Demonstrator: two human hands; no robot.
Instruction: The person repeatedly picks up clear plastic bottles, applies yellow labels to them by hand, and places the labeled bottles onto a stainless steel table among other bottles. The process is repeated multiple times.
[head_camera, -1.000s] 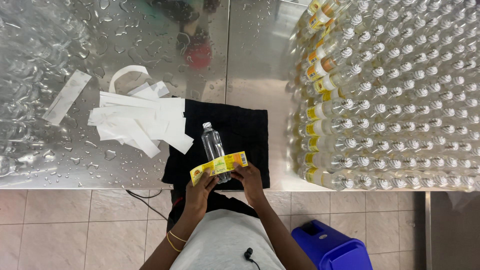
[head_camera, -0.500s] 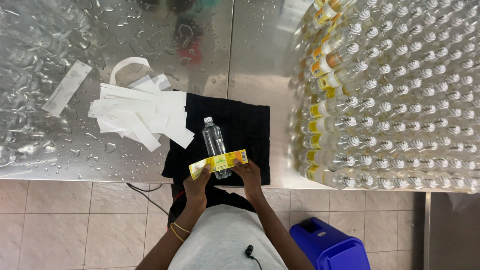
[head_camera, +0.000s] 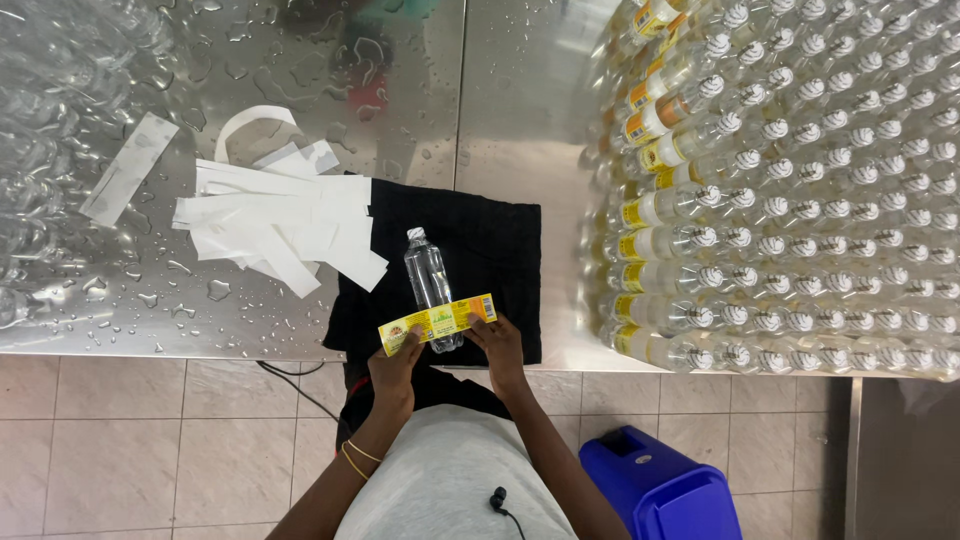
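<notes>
A clear plastic bottle (head_camera: 428, 277) with a white cap lies on a black cloth (head_camera: 495, 260) near the table's front edge. Across its lower half stretches a yellow label strip (head_camera: 440, 322). My left hand (head_camera: 397, 372) pinches the strip's left end. My right hand (head_camera: 497, 344) holds the right end against the bottle. Both hands are at the front edge of the cloth.
A heap of white paper backing strips (head_camera: 275, 218) lies left of the cloth on the wet steel table (head_camera: 120, 300). Several capped, labelled bottles (head_camera: 790, 190) stand packed at the right. A blue bin (head_camera: 660, 492) stands on the tiled floor below.
The hands and label have stayed on the bottle; the view has shifted slightly, and the label sits a little flatter across the bottle.
</notes>
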